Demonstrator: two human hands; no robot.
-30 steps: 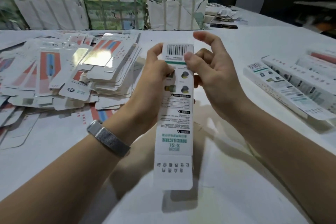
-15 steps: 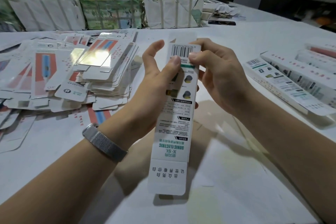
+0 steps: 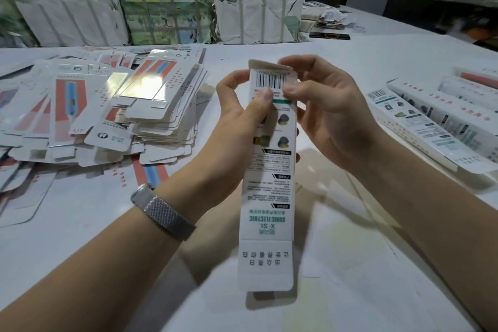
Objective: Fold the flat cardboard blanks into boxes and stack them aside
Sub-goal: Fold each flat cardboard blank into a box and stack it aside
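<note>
1. The left hand (image 3: 237, 127) grips a long narrow carton (image 3: 269, 178) near its far end, thumb pressed on the printed face just below the barcode, the other fingers (image 3: 229, 83) curled round the carton's left edge and behind it.
2. The right hand (image 3: 331, 116) pinches the same end from the other side: thumb on the face beside the left thumb, index finger hooked over the top flap (image 3: 269, 65), which is bent back from the barcode panel.
3. The carton is held above the white counter (image 3: 377, 277), tilted with its near end toward the person; the near flap (image 3: 265, 264) is open and hangs past the wrists.
4. Left of the fingers lies a spread heap of flat blanks (image 3: 107, 110), well apart from the held carton.
5. Right of the fingers, several folded boxes (image 3: 431, 127) lie side by side on the counter.
6. Beyond the fingers, at the counter's far edge, stand strapped bundles (image 3: 164, 8) in torn wrapping.
7. A metal mesh watch band (image 3: 161, 210) circles the left wrist.
</note>
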